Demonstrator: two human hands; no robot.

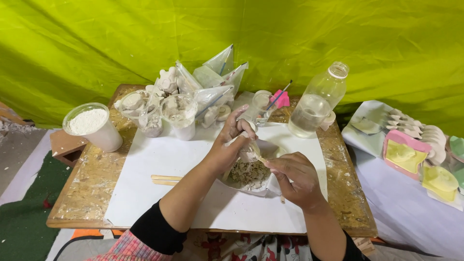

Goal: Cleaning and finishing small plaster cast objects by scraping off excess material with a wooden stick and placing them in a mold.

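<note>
I am gripping a small plaster-caked cup (pixel 249 153) in my left hand (pixel 231 145), tilting it over the bag of plaster crumbs (pixel 251 176) at frame centre so scrapings are falling in. My right hand (pixel 295 178) is pinching a wooden stick (pixel 258 157), working inside it. A water bottle (pixel 316 101) is crowding the upper right; a powder tub (pixel 92 125) is sitting far left.

Beside the wooden sticks (pixel 164 180) — a powder tub (pixel 92 126), water bottle (pixel 318 101), bagged casts (pixel 212 82).

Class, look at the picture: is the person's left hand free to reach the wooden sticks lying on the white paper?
Probably not right away: the left hand is holding a small white piece, though the wooden sticks lie uncovered close beside that forearm.
</note>
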